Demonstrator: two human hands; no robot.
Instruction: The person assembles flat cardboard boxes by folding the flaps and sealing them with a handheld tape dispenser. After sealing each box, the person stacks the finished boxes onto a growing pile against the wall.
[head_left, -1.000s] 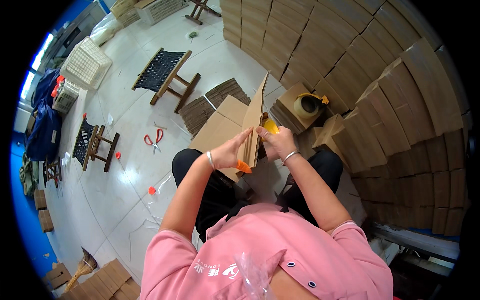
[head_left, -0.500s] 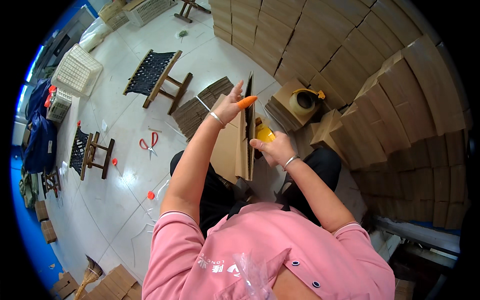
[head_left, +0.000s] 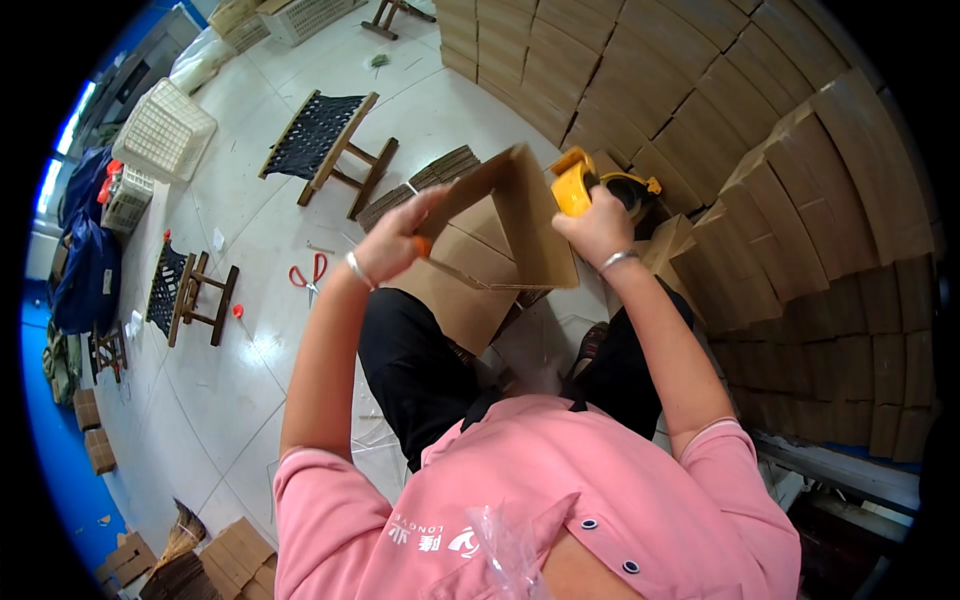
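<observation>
Squaring up the open brown corrugated-cardboard carton sleeve (head_left: 540, 225), I judge; it's above a flat brown sheet (head_left: 455, 300). Left hand (head_left: 395, 240) at its left edge, fingers extended; can't tell if pinching. Right hand (head_left: 597, 228) wraps the yellow hard-plastic-looking tape dispenser (head_left: 573, 190). Next move calls for steady walls.

Stacked cartons (head_left: 660, 95), plastic crates (head_left: 165, 130) and a tape dispenser (head_left: 572, 190) mark a packing workshop.

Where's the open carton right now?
Head view, just above centre: the open carton is between the person's hands, the left hand at its left side, the right hand, holding a yellow tape dispenser, by its right.
</observation>
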